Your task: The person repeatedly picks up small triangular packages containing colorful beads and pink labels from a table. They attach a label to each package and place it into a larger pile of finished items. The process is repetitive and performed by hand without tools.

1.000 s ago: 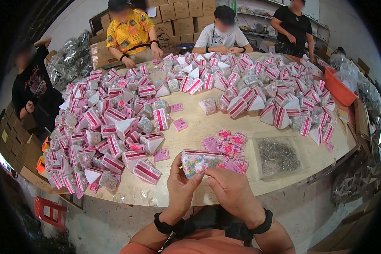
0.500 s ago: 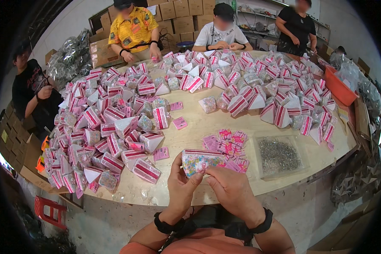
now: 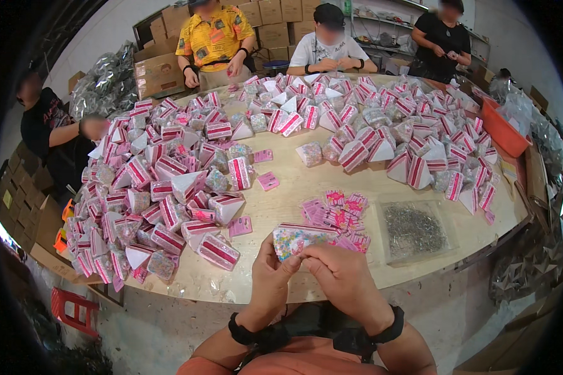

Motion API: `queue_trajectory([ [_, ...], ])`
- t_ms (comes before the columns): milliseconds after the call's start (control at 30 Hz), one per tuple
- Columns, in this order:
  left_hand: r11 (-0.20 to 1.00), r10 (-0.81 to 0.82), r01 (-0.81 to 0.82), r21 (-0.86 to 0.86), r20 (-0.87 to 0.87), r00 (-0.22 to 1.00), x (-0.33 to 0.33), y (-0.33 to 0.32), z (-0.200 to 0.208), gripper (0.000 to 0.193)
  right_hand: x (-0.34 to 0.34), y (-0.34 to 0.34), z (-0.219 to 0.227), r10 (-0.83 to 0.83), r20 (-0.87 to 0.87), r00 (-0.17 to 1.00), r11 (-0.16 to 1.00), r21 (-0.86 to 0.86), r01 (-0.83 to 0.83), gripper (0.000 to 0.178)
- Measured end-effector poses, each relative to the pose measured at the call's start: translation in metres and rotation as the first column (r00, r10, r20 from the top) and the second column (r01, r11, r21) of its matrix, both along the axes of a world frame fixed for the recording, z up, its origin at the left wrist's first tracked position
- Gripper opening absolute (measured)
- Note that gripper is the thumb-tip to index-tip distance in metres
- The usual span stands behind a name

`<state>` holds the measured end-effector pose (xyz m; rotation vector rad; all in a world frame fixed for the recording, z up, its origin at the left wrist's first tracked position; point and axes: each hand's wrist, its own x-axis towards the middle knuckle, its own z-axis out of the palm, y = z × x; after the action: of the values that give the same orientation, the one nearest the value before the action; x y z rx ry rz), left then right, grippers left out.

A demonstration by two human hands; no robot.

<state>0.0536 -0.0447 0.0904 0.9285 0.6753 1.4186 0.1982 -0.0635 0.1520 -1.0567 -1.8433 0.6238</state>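
A wedge-shaped toy cake slice (image 3: pixel 291 242), with pastel sprinkles on its face and a dark pink stripe along its top, is held above the table's near edge. My left hand (image 3: pixel 270 275) is closed around its left end, thumb in front. My right hand (image 3: pixel 344 272) is closed in a pinch at its lower front edge; whatever small part lies between those fingertips is hidden. Just beyond the slice lies a loose pile of pink printed cards (image 3: pixel 335 215). To the right of them, a clear shallow tray (image 3: pixel 389 255) holds many small metal pieces.
Heaps of similar cake slices cover the table's left (image 3: pixel 169 203) and far right (image 3: pixel 363 144). Several people stand or sit around the table's far and left sides. An orange tub (image 3: pixel 505 132) stands at the right edge, and a red stool (image 3: pixel 74 312) on the floor at left.
My hands stay almost in place, the slice tipping slightly. The person at far left has reached an arm toward the heap; the one in yellow has shifted right.
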Motion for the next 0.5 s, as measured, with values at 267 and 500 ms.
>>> queue_trajectory([
  [267, 1.000, -0.005, 0.005, -0.020, 0.011, 1.000, 0.0003, -0.0013, 0.0051, 0.063, -0.0021, -0.0005, 0.0017, -0.013, 0.001, 1.000, 1.000, 0.019, 0.013, 0.012],
  [500, 1.000, 0.019, -0.019, 0.009, 0.002, 1.000, 0.0008, -0.0008, 0.0016, 0.068, -0.0017, -0.0025, 0.0035, -0.037, 0.027, 0.999, 0.999, -0.036, 0.038, 0.015],
])
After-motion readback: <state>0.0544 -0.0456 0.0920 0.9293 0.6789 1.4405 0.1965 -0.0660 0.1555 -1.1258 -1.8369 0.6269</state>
